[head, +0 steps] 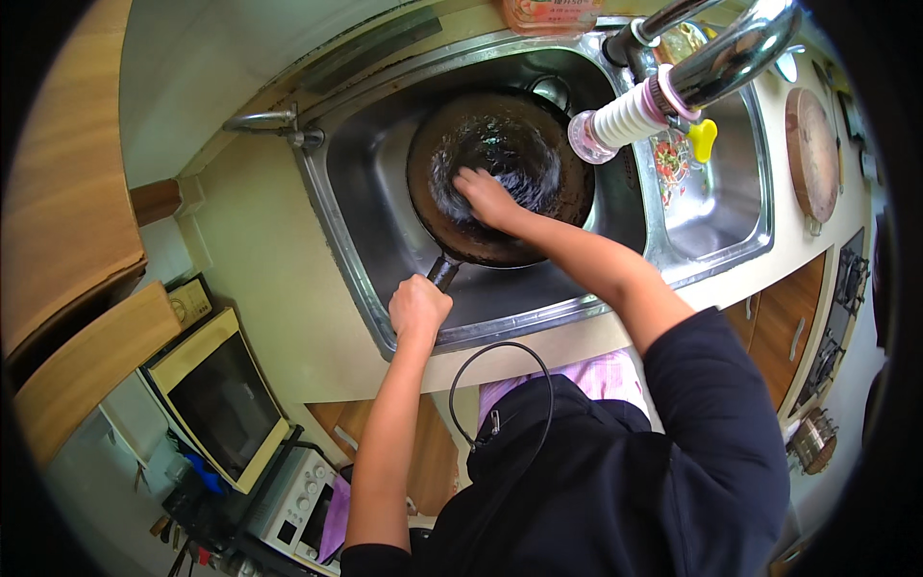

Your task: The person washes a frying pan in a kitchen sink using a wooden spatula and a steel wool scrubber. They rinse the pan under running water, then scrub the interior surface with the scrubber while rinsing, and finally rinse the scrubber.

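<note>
A dark wok (pixel 573 191) rests in the larger basin of a stainless steel sink (pixel 371 223), with swirling water (pixel 530 173) inside it. My left hand (pixel 420 309) is closed around the end of the wok's handle (pixel 443 271), over the front rim of the sink. Inside the wok, my right hand (pixel 492 200) touches the water with its fingers bent. Its fingertips are blurred, and whether anything is under them is hidden. Above the wok's right side hangs the faucet's white ribbed nozzle (pixel 620 121); no stream from it is visible.
Food scraps (pixel 670 162) lie in the smaller basin (pixel 710 223) on the right, below a yellow faucet tag (pixel 701 140). A round wooden cutting board (pixel 813 155) is farther right. A bottle (pixel 554 14) stands behind the sink. A microwave (pixel 223 397) is at lower left.
</note>
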Demonstrator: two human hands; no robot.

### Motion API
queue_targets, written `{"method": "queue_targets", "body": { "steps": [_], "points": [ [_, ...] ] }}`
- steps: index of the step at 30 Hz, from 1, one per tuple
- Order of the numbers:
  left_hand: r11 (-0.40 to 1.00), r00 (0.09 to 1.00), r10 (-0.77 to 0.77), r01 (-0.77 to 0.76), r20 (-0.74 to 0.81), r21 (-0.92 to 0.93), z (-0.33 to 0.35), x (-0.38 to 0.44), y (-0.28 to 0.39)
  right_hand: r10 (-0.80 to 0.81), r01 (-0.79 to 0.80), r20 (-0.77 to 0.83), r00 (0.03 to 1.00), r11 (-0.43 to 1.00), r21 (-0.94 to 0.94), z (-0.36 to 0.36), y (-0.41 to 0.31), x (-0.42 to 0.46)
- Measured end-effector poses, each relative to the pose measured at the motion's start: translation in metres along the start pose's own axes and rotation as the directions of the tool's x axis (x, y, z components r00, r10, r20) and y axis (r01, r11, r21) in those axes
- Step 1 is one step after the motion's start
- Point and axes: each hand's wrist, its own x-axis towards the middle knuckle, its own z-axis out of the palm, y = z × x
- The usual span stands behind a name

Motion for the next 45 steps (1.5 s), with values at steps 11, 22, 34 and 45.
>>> {"method": "queue_targets", "body": {
  "steps": [11, 22, 34, 45],
  "points": [
    [1.000, 0.998, 0.002, -0.002, -0.067, -0.003, 0.001, -0.007, 0.006, 0.188, -0.177, -0.133, 0.973, 0.980, 0.091, 0.014, -0.036, 0.014],
    [1.000, 0.996, -0.014, 0.012, -0.088, -0.020, 0.004, -0.015, 0.004, 0.207, -0.113, 0.184, 0.961, 0.899, -0.423, -0.052, 0.066, -0.072],
    [0.993, 0.986, -0.035, 0.015, -0.164, -0.120, 0.016, -0.014, -0.014, 0.045, 0.125, 0.591, 0.805, 0.962, -0.244, -0.061, 0.056, -0.088],
    [0.969, 0.964, -0.004, -0.062, -0.267, -0.239, 0.039, -0.016, -0.025, 0.161, 0.098, 0.610, 0.776, 0.924, -0.369, -0.043, 0.018, -0.078]
  ]
}}
